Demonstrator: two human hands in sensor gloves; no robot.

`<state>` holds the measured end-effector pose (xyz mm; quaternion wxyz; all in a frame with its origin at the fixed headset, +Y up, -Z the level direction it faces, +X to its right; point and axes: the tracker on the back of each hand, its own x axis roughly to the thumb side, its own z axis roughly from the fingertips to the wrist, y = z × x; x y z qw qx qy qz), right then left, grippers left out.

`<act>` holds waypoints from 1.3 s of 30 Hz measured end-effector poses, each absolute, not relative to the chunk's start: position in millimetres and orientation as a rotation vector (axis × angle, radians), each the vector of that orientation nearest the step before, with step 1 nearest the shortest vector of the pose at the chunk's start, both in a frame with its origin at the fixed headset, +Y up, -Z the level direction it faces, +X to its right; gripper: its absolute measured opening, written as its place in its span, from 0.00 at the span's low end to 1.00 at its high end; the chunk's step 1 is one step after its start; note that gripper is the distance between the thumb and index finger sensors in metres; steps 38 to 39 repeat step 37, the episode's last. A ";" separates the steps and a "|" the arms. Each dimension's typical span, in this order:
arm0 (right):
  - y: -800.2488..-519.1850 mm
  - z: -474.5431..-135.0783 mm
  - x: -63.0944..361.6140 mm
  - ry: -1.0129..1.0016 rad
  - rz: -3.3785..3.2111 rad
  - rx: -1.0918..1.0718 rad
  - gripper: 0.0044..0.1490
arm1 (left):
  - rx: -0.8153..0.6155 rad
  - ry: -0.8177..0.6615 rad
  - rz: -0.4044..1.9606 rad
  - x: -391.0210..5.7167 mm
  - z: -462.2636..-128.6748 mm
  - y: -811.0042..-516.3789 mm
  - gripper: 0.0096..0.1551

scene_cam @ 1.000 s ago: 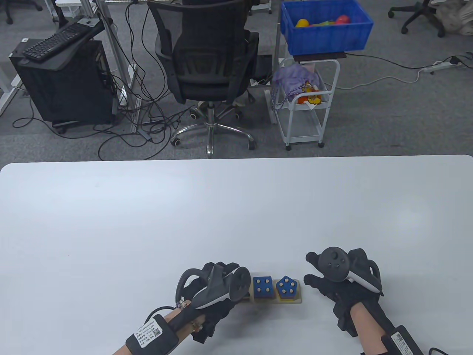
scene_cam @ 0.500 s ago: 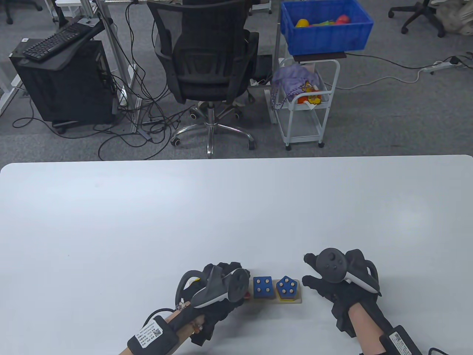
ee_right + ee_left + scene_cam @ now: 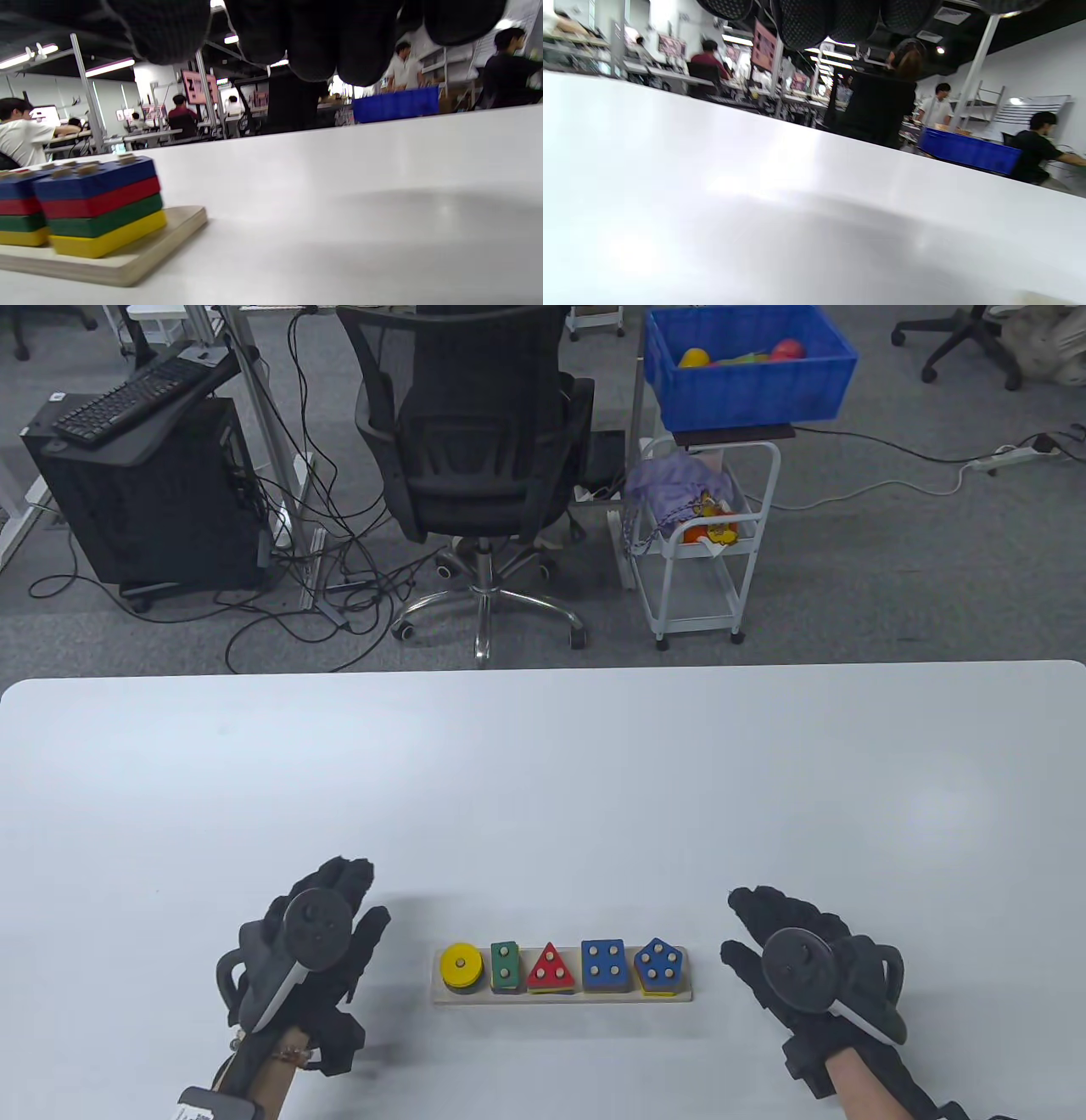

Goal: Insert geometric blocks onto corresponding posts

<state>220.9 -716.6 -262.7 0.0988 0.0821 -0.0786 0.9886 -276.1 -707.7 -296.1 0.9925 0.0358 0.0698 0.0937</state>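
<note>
left hand [image 3: 310, 950] now off the board, fingers spread, holding nothing, near table's [image 3: 543, 780] front edge | board [image 3: 562, 991] with five stacks of blocks [image 3: 551, 965] uncovered, all seated on posts | right hand [image 3: 806, 963] drawn back, open, empty | task looks finished

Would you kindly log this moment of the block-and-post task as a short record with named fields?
board: wooden base on the white table, between the hands
stacks, left to right: yellow circle, green rectangle, red triangle, blue square, blue pentagon
pentagon stack layers: blue, red, green, yellow from the top, seen in the right wrist view
left hand: off the board, holds nothing
right hand: off the board, holds nothing
loose blocks: none visible
</note>
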 end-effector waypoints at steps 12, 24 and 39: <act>-739.2 -271.1 232.7 0.081 3.034 0.209 0.48 | -0.117 0.188 0.006 -288.3 -303.9 -731.8 0.49; -741.8 -273.0 236.9 0.174 3.014 0.188 0.48 | -0.144 0.209 0.020 -295.0 -308.4 -738.4 0.48; -744.1 -271.2 231.7 0.234 3.021 0.220 0.47 | -0.149 0.195 -0.004 -291.4 -307.0 -741.8 0.47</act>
